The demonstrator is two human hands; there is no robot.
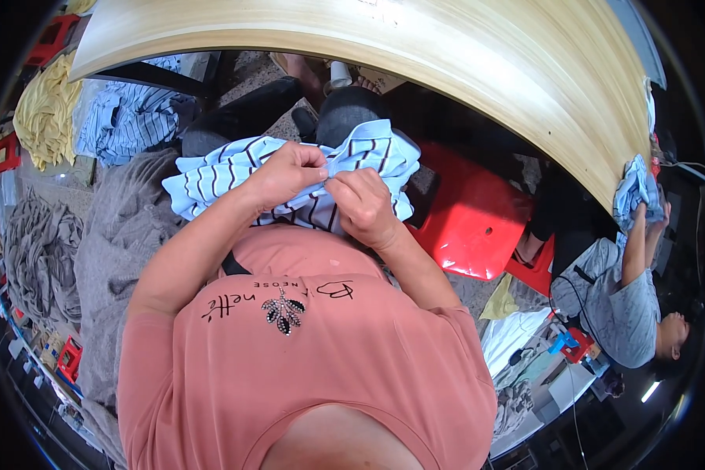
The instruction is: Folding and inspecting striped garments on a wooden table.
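Note:
A light blue knit garment with dark stripes lies bunched across my lap. My left hand pinches its fabric near the middle, thumb and fingers pressed together. Close beside it, my right hand is also closed on the cloth, fingers curled and fingertips almost meeting those of the left. Whatever small detail lies between the fingertips is too small to make out. The garment's edge fans out to the right, past my right hand.
A pale wooden table curves ahead. Red plastic stool stands at right; a person in grey handles blue cloth beyond. At left lie a grey fabric heap, striped blue garments and yellow cloth.

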